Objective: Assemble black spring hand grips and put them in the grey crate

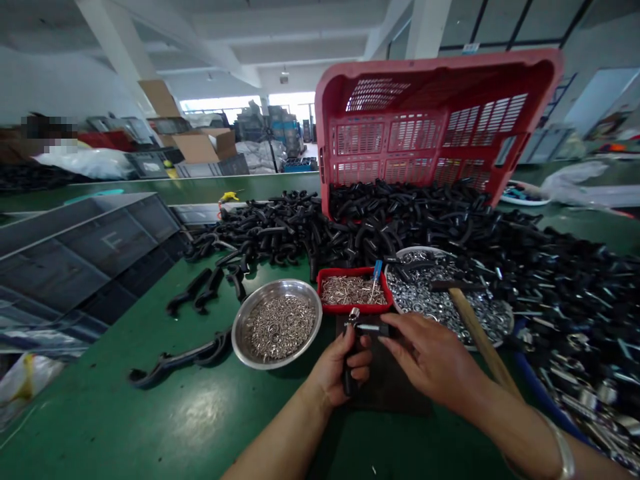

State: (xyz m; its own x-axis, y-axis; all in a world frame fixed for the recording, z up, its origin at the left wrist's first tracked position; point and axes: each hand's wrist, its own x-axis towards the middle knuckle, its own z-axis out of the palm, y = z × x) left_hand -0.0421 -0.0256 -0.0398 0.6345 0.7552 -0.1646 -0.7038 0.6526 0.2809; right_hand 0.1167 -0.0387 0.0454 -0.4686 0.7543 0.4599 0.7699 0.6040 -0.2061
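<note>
My left hand (334, 371) is closed round a small black handle (349, 383), held upright with a shiny metal ring (354, 315) at its top. Between the thumb and fingers of my right hand (435, 357) is the black end of a bolt (369, 327). Its bright metal shank points left and meets the upper part of the handle; whether it is inside a hole I cannot tell. Both hands are over a dark plate (395, 393) on the green table (200, 427).
A steel bowl (240, 343) and a red tray (356, 309) hold small metal pieces. A hammer (480, 333) lies across a basin (505, 337) of metal parts. Black curved parts (280, 230) are heaped behind, before a tipped red crate (323, 133). A grey crate (115, 240) stands left.
</note>
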